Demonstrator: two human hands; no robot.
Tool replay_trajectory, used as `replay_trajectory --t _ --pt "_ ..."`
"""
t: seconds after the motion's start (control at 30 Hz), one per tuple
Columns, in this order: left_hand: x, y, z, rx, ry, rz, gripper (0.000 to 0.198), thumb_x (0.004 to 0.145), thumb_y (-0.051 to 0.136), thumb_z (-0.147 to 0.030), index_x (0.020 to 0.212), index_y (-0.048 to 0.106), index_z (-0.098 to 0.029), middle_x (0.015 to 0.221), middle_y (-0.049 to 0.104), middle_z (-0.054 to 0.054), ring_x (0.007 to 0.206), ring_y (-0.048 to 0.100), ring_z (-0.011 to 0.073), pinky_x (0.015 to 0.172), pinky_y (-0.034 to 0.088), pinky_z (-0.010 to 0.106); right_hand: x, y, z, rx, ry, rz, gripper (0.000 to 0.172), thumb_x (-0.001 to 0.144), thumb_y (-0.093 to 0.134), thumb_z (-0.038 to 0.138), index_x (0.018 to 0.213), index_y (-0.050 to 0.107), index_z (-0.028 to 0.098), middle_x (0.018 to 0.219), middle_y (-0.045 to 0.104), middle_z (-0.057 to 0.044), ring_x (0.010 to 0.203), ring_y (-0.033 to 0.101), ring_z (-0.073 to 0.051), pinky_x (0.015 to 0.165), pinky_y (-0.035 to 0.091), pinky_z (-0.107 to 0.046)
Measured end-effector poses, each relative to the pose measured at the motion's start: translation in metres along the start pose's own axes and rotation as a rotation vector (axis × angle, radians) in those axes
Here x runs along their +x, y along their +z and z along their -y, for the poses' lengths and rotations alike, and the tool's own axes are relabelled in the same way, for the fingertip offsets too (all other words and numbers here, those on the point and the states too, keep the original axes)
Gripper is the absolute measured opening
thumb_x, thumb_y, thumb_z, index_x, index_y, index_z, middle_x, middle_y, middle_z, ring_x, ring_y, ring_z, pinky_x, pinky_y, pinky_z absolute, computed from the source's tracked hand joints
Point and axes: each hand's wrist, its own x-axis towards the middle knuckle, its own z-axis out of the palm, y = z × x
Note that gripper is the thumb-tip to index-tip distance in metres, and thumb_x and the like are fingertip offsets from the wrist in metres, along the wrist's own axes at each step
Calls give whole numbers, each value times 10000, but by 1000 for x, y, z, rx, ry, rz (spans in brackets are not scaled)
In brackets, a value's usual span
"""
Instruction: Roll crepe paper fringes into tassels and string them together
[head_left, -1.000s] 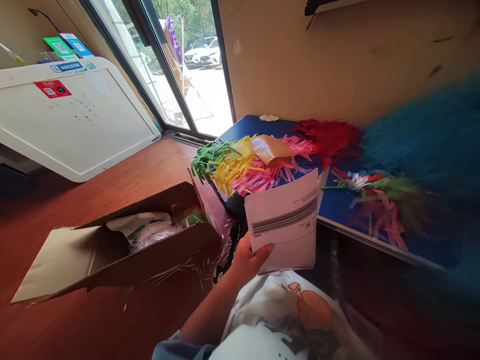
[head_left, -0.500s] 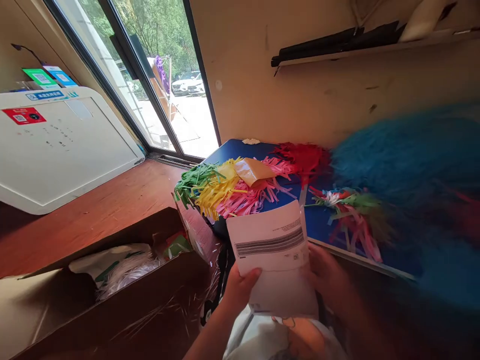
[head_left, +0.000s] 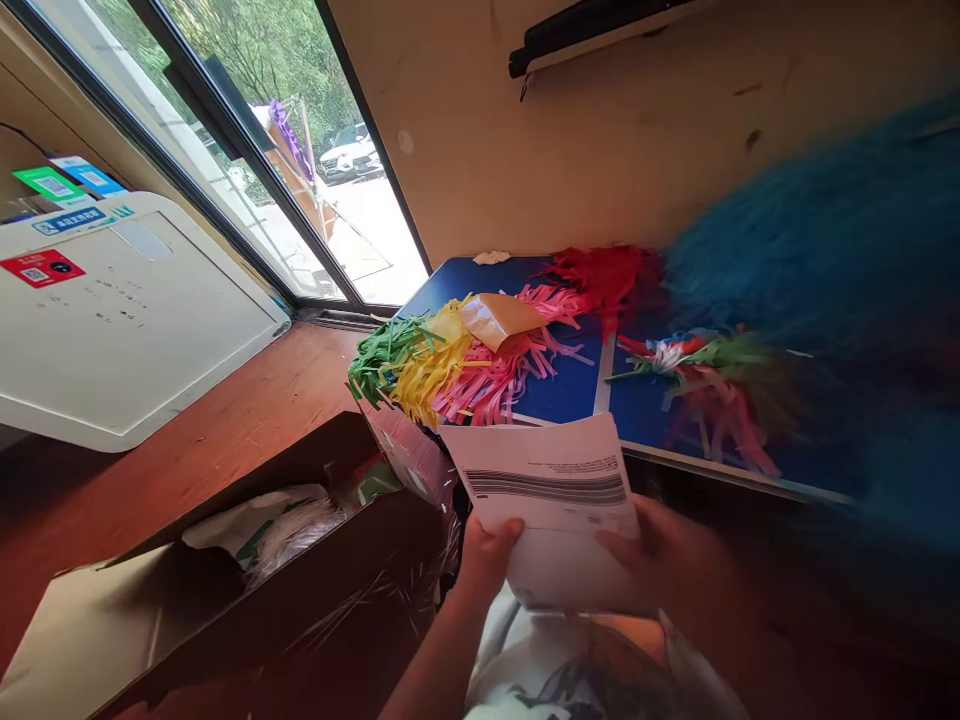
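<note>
Between my two hands is a white printed sheet (head_left: 555, 560), with dark stripes and small print across its upper part and a fold line below them. My left hand (head_left: 487, 550) grips its left edge, thumb on the face toward me. At the right edge my right hand (head_left: 652, 545) holds on, dim and a little blurred. Just beyond the sheet, green (head_left: 386, 360), yellow (head_left: 431, 375) and pink tassels (head_left: 502, 375) lie on the blue table (head_left: 559, 390). A tan paper piece (head_left: 501, 318) rests on top of them.
An open cardboard box (head_left: 300, 590) with shredded strands stands at lower left. Red tassels (head_left: 604, 275) and a mixed-colour bunch (head_left: 690, 360) lie further right, beside a large blurred blue mass (head_left: 810, 240). A whiteboard (head_left: 142, 330) leans by the glass door (head_left: 300, 180).
The view has shifted slightly, and the sheet now tilts flatter, with its printed part foreshortened. Both hands keep their hold. The box shows further to the right in view.
</note>
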Motion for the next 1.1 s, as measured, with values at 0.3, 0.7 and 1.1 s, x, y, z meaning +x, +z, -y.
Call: replay_trajectory --t 0.3,0.7,1.1 --pt "3 8 11 95 379 -36 664 587 701 -574 1084 483 -191 1190 522 128 1077 515 249 865 419 337 -13 7 9 -280 -193 -280 340 798 490 537 699 602 232 508 562 16 438 504 -141 492 435 -250" --pt "-50 59 -25 -280 12 213 601 555 798 -394 1053 536 -183 1034 648 89 977 602 239 884 467 350 -20 58 -7 -528 -723 -456 215 863 439 179 974 617 225 943 639 -65 815 596 -191 697 473 -302" --pt "-16 8 -32 73 233 58 239 562 725 -344 673 683 -137 647 660 36 605 564 163 592 471 271 1 30 -34 -127 -448 -430 601 667 671 438 1193 497 205 1185 506 -144 1127 454 -340 895 423 -483"
